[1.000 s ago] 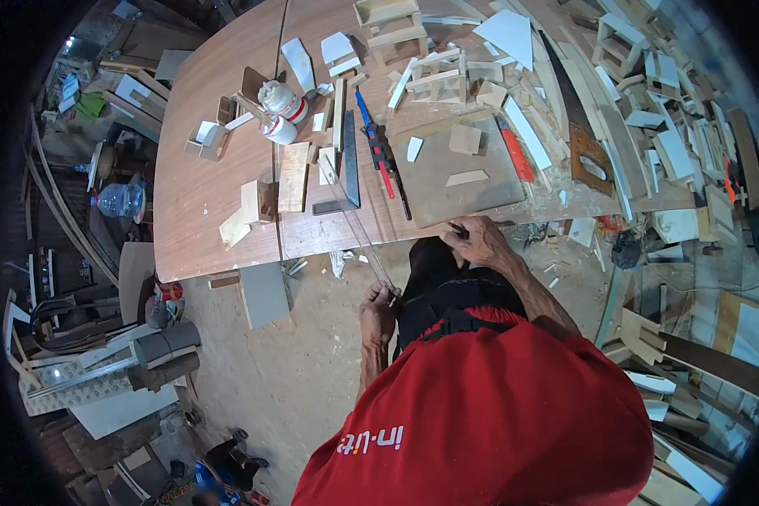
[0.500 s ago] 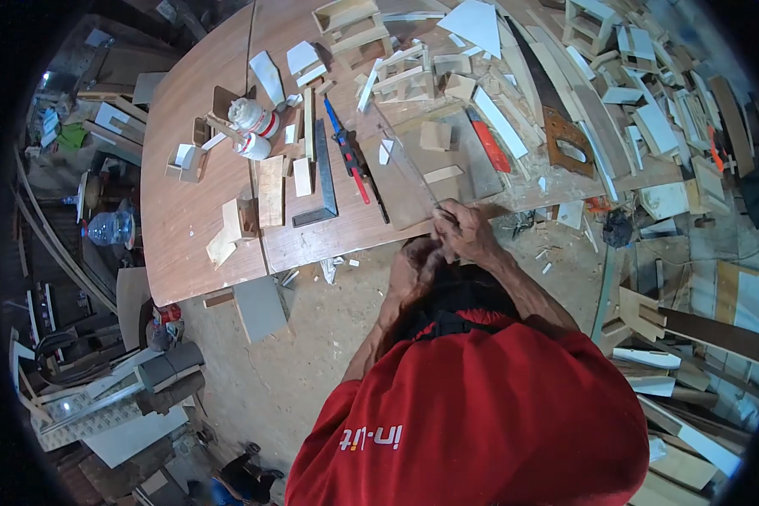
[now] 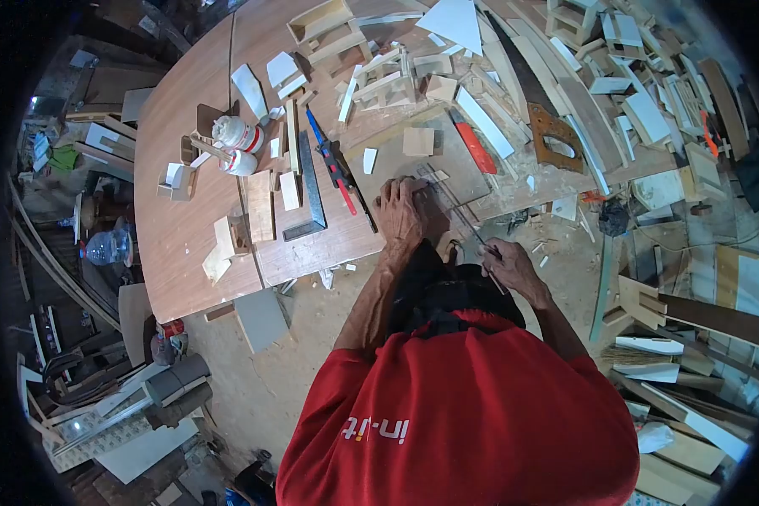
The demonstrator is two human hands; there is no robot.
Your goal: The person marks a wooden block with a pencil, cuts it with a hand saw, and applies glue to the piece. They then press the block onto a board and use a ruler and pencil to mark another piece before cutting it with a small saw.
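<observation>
My left hand [image 3: 401, 209] rests palm down at the table's front edge, fingers spread over the left side of a flat brown board [image 3: 472, 181]. My right hand [image 3: 510, 266] is closed around the near end of a long thin metal tool [image 3: 462, 221] that looks like a narrow saw. The tool slants away from me across the table edge; blur hides its exact shape. Under its far end lies a small pale wood strip [image 3: 439, 176]. Farther back on the board sits a square wood block [image 3: 418, 142]. A red-handled tool [image 3: 476, 148] lies at the board's right.
Left of the board lie a blue, black and red tool [image 3: 333, 160] and a try square [image 3: 312, 202]. White glue containers [image 3: 239, 139] stand farther left. A wooden-handled handsaw [image 3: 555, 139] lies right. Wood offcuts [image 3: 649, 363] are piled on the right-hand floor.
My hands were together at the tool's near end and have separated. The left moved onto the board; the right drew back to the right with the tool. The view shifted slightly.
</observation>
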